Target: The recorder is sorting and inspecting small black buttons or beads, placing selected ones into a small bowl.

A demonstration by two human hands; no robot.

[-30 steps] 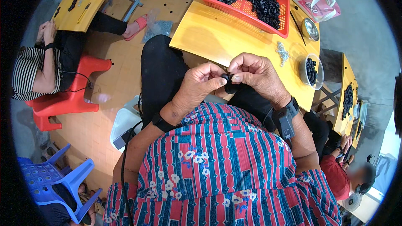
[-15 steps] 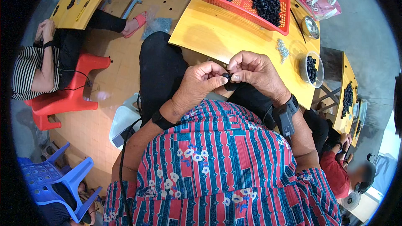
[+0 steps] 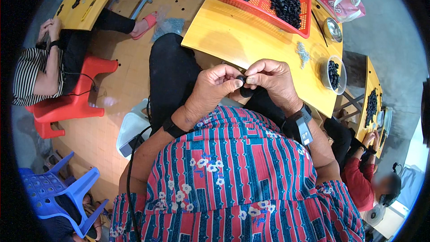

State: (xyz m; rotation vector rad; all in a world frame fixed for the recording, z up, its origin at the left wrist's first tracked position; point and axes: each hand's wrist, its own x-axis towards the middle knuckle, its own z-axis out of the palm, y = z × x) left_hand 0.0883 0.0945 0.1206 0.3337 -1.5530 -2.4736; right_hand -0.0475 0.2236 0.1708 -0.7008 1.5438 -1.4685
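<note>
In front of my belly, both hands meet over a small rounded black part (image 3: pixel 245 91), which looks like plastic or rubber. My left hand (image 3: pixel 216 85) pinches its upper end from the left with thumb and forefinger. From the other side, my right hand (image 3: pixel 273 80) is closed at the same spot, thumb and fingertips pressed together against the part. Whether the right fingertips also hold a smaller piece is hidden. Beyond my hands, a red basket (image 3: pixel 251 5) full of similar black parts stands on the yellow table (image 3: pixel 224 33).
Small silvery pieces (image 3: pixel 303 55) lie right of the basket, near a clear tub (image 3: pixel 342 79) of black parts, a metal bowl (image 3: pixel 332 30), and a black rod (image 3: pixel 319 26). Co-workers sit left, by a red stool (image 3: pixel 67 107), and right, in a red top (image 3: pixel 359 186). A blue chair (image 3: pixel 80 188) stands lower left.
My hands stay together at the black part, with only a slight shift of the fingers. My right wrist has turned a little. The co-workers' hands have moved slightly.
</note>
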